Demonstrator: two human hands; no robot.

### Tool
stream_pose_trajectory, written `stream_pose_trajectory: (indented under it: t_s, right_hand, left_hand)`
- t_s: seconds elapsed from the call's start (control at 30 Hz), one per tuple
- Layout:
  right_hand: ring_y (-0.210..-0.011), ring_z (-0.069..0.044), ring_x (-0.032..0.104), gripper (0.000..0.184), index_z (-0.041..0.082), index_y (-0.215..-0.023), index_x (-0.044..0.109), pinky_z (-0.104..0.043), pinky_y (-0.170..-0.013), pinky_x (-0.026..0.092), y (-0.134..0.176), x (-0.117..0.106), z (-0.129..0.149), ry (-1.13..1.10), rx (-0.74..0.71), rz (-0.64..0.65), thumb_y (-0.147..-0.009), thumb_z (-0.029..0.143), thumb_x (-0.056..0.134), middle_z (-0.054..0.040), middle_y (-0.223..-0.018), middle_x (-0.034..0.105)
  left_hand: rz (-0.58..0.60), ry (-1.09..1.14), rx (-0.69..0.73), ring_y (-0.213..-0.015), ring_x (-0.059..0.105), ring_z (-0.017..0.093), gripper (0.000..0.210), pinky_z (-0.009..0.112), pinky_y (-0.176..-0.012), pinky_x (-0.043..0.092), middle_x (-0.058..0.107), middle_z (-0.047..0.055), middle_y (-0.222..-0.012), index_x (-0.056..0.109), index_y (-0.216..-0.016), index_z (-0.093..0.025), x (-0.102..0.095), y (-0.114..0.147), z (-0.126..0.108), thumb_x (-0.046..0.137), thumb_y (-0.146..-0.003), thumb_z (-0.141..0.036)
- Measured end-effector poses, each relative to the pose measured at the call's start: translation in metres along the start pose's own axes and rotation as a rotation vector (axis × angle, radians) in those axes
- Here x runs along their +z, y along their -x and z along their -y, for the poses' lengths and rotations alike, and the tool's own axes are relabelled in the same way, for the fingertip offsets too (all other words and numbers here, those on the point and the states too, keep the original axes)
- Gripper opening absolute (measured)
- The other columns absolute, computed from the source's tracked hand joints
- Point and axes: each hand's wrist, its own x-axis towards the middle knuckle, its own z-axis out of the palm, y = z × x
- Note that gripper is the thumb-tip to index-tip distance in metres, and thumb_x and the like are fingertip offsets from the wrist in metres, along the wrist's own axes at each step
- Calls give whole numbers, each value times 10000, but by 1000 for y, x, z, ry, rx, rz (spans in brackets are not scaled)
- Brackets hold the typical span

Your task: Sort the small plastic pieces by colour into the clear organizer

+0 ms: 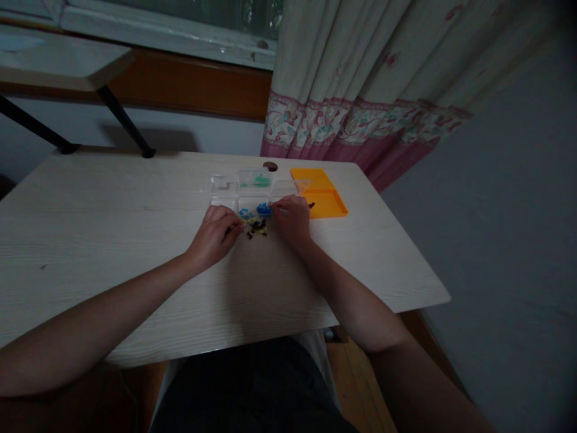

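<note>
A clear plastic compartment tray (224, 191) lies toward the back of the white table. Green pieces (261, 180) sit in a rear compartment, and blue pieces (264, 209) are in a front one. Just in front of the tray is a small heap of dark and yellow pieces (258, 227). My left hand (216, 233) rests at the heap's left side, thumb and fingertips pinched together. Over the tray's front right part, beside the blue pieces, my right hand (291, 218) has its fingers closed in a pinch. What either pinch holds is too small to make out.
A yellow-orange tray (322, 206) with a divider lies right of the clear one, with a small dark red piece (311, 205) at its left side. Behind them is a round hole (270, 166) in the table (135, 240). A raised shelf (63, 63) on black legs stands back left.
</note>
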Motion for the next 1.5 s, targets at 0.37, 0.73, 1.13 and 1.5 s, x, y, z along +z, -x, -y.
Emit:
stream_pose_trajectory:
  t_s: [0.37,0.73,1.13,1.5]
  right_hand:
    - [-886,-183,573,232,232,-799,727,-363,-889,405,3,-2,6,-141,-167,-89,-888,404,599,-24,-863,685]
    - [-960,-186,561,170,266,-873,741,-356,-914,401,15,-8,23,-193,-490,119,-877,367,605,-25,-899,695]
    - [-855,-171,548,268,277,-971,749,-326,-820,394,22,0,28,-171,-648,159,-914,452,554,-27,-830,690]
    - [-865,-176,540,228,293,-937,740,-335,-824,379,27,6,32,-121,-618,153,-928,410,545,-20,-839,692]
  left_hand:
    - [4,13,-5,-888,494,213,236,390,-840,404,567,68,-876,602,-812,-174,-1,-1,2,433,-960,-247]
    - [55,44,-33,-863,503,218,312,406,-835,411,576,79,-855,593,-749,-175,-4,-2,-1,396,-969,-278]
    - [81,39,-14,-818,516,209,359,382,-795,416,578,75,-800,594,-713,-173,-4,-4,0,377,-972,-295]
    - [93,70,-19,-796,522,190,395,374,-811,414,575,52,-769,582,-663,-178,-3,-2,3,379,-983,-293]
